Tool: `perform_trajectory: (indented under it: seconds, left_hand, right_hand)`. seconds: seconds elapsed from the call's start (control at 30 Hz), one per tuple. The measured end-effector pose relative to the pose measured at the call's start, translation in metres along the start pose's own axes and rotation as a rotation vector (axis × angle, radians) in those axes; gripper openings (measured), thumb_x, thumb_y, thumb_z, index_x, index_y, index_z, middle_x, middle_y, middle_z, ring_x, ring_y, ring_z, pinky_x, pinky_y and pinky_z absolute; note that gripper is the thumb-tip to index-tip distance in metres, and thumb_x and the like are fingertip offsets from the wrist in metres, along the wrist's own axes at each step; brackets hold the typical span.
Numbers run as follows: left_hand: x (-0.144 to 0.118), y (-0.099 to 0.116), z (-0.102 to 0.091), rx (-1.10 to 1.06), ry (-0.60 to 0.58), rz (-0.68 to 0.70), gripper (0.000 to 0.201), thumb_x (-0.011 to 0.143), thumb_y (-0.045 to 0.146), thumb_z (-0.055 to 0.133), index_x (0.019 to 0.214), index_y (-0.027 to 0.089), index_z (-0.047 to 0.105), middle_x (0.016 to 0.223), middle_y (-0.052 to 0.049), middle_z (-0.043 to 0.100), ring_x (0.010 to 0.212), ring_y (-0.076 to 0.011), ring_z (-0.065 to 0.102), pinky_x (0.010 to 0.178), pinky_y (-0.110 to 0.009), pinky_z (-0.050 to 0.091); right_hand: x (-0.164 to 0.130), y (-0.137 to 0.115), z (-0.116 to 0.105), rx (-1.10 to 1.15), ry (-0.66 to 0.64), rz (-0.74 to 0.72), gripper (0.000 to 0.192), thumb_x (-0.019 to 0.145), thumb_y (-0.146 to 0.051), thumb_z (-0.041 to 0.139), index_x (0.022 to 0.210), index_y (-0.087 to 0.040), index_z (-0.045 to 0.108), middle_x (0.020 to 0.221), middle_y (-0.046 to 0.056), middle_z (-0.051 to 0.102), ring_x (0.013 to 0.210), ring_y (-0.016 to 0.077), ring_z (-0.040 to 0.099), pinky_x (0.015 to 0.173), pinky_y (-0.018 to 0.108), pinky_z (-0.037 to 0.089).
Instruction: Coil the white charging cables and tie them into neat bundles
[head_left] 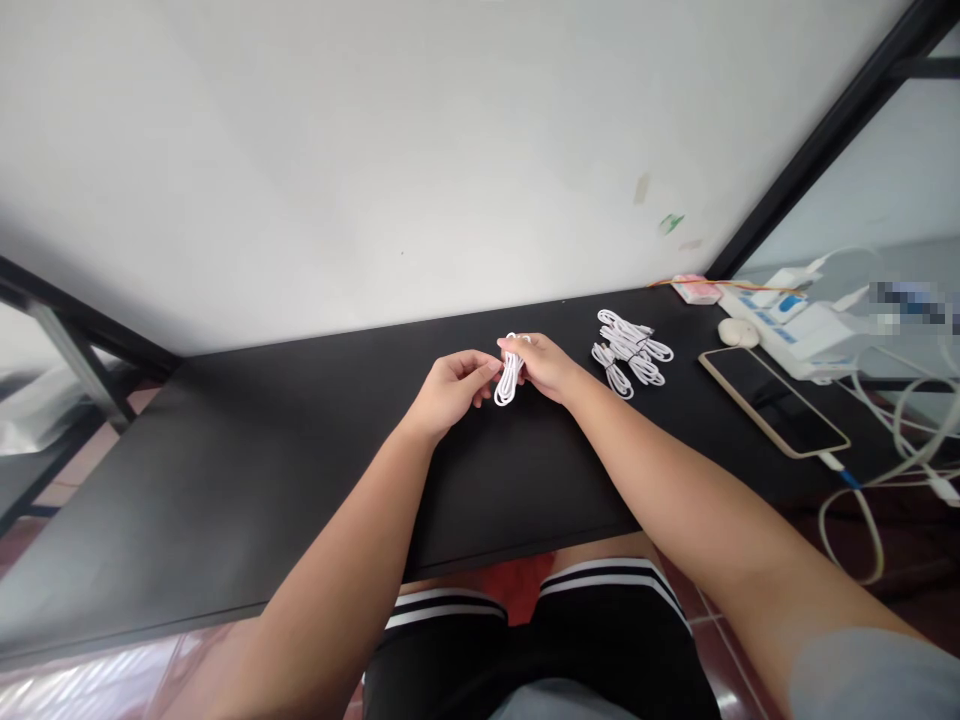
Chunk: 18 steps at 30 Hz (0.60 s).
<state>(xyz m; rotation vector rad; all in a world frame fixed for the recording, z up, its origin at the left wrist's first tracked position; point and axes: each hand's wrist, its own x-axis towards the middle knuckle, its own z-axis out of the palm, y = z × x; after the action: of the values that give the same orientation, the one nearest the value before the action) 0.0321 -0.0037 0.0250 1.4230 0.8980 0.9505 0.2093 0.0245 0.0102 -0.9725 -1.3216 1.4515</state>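
Note:
A coiled white cable [509, 378] hangs just above the black table [225, 470], near its middle. My right hand [546, 366] grips the top of the coil with fingers and thumb. My left hand [450, 388] pinches the coil's left side at about mid-height. To the right, a small pile of several similar bundled white cables [630, 352] lies on the tabletop, apart from both hands.
A phone [772, 400] lies face up at the right, plugged into a white cord. Beyond it are a white power strip [787, 325], a small round white object [739, 332] and loose white cords [900, 440]. A white wall stands behind the table.

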Motion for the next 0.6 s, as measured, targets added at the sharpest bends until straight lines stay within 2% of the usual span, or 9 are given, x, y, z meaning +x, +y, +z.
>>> perform_trajectory:
  seconds: [0.13, 0.3, 0.47, 0.6]
  left_hand:
    - [-0.001, -0.002, 0.001, 0.132, 0.116, 0.057, 0.032, 0.08, 0.047, 0.074, 0.086, 0.015, 0.072, 0.074, -0.004, 0.069, 0.059, -0.0102, 0.055, 0.054, -0.024, 0.043]
    - [-0.002, -0.002, 0.004, 0.381, 0.264, 0.133, 0.03, 0.079, 0.047, 0.074, 0.088, 0.018, 0.077, 0.084, -0.006, 0.074, 0.07, -0.0151, 0.063, 0.064, -0.028, 0.048]
    - [-0.003, -0.003, 0.01, 0.513, 0.283, 0.205, 0.029, 0.078, 0.044, 0.076, 0.098, 0.023, 0.079, 0.097, -0.006, 0.075, 0.079, -0.0174, 0.066, 0.069, -0.029, 0.05]
    - [-0.004, -0.003, 0.013, 0.576, 0.272, 0.193, 0.027, 0.084, 0.041, 0.069, 0.105, 0.025, 0.079, 0.089, -0.002, 0.076, 0.071, -0.0157, 0.064, 0.069, -0.028, 0.048]
  right_hand:
    - [0.001, 0.003, -0.002, -0.199, 0.143, -0.094, 0.042, 0.085, -0.054, 0.062, 0.063, -0.019, 0.053, 0.052, -0.003, 0.047, 0.048, 0.0102, 0.044, 0.048, 0.025, 0.033]
    - [-0.002, 0.0, 0.0, -0.537, 0.273, -0.271, 0.048, 0.087, -0.054, 0.06, 0.059, -0.02, 0.042, 0.054, -0.004, 0.041, 0.053, 0.0096, 0.037, 0.052, 0.026, 0.028]
    - [-0.005, -0.003, 0.005, -0.594, 0.33, -0.328, 0.049, 0.089, -0.056, 0.056, 0.06, -0.021, 0.038, 0.055, -0.004, 0.037, 0.055, 0.0099, 0.033, 0.053, 0.027, 0.027]
    - [-0.003, 0.001, 0.007, -0.573, 0.329, -0.301, 0.047, 0.089, -0.056, 0.055, 0.061, -0.021, 0.043, 0.056, -0.003, 0.043, 0.054, 0.011, 0.038, 0.053, 0.026, 0.03]
